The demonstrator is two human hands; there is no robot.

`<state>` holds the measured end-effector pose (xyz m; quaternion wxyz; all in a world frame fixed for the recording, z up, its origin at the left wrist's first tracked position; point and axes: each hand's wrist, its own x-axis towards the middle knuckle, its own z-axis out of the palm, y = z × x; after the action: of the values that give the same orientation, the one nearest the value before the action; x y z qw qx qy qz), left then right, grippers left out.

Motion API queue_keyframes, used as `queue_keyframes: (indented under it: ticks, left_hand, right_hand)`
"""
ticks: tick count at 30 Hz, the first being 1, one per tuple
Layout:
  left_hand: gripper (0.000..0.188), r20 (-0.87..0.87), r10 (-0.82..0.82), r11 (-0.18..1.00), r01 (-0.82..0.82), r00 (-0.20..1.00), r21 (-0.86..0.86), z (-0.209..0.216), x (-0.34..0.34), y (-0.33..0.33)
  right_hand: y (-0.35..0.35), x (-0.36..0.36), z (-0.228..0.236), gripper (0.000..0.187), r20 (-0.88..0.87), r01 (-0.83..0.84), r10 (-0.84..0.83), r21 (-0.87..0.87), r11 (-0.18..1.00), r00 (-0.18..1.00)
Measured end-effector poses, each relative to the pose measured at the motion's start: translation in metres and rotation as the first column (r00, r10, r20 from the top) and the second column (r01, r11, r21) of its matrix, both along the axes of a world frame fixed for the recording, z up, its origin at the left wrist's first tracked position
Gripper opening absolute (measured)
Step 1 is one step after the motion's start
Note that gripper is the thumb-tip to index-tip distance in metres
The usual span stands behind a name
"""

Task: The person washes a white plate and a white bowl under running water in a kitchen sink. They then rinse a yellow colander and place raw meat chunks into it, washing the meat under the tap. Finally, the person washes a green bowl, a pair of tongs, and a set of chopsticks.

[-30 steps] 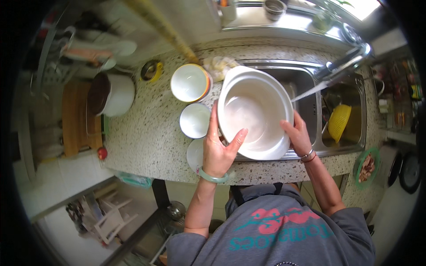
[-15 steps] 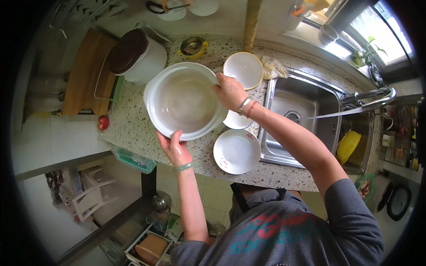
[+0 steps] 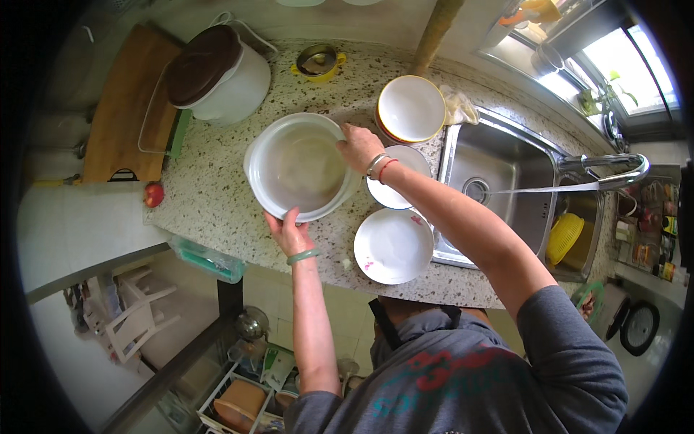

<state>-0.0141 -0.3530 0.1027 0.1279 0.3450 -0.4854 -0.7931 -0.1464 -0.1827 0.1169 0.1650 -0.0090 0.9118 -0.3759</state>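
Between my hands is a large white round pot (image 3: 300, 170) with a thick rim. Its inside looks greyish and shiny; whether liquid is in it I cannot tell for sure. My left hand (image 3: 290, 235), with a green bangle at the wrist, grips the near rim, thumb on top. My right hand (image 3: 361, 150) is closed on the rim's right side, its fingertips partly hidden. Close to the right hand lie a white bowl (image 3: 390, 195), partly covered by my forearm, a stack of bowls with a yellow-rimmed one (image 3: 412, 108) on top, and a white flowered plate (image 3: 394, 249).
Water runs from the faucet (image 3: 614, 173) into the steel sink (image 3: 513, 173) at right, where a yellow basket (image 3: 565, 239) sits. A cloth (image 3: 459, 106) lies at its corner. A lidded white bucket (image 3: 224, 83), yellow-handled cup (image 3: 318, 64), cutting board (image 3: 126, 116) and apple (image 3: 153, 194) stand left.
The pot looks smaller and lower, closer to the countertop. Both hands have gone down with it and still hold its rim. The whole view has shifted slightly.
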Motion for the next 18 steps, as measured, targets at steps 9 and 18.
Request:
queue_keyframes:
  ticks: [9, 18]
  left_hand:
    - [0.062, 0.113, -0.068, 0.971, 0.092, 0.991, -0.22, -0.007, 0.001, -0.012]
    - [0.034, -0.164, -0.591, 0.801, 0.55, 0.79, -0.237, 0.095, 0.005, 0.184]
  right_hand:
    - [0.034, 0.033, 0.023, 0.019, -0.374, 0.073, -0.196, -0.318, 0.945, 0.907]
    - [0.288, 0.194, 0.046, 0.031, 0.495, 0.638, -0.501, -0.754, 0.159, 0.71]
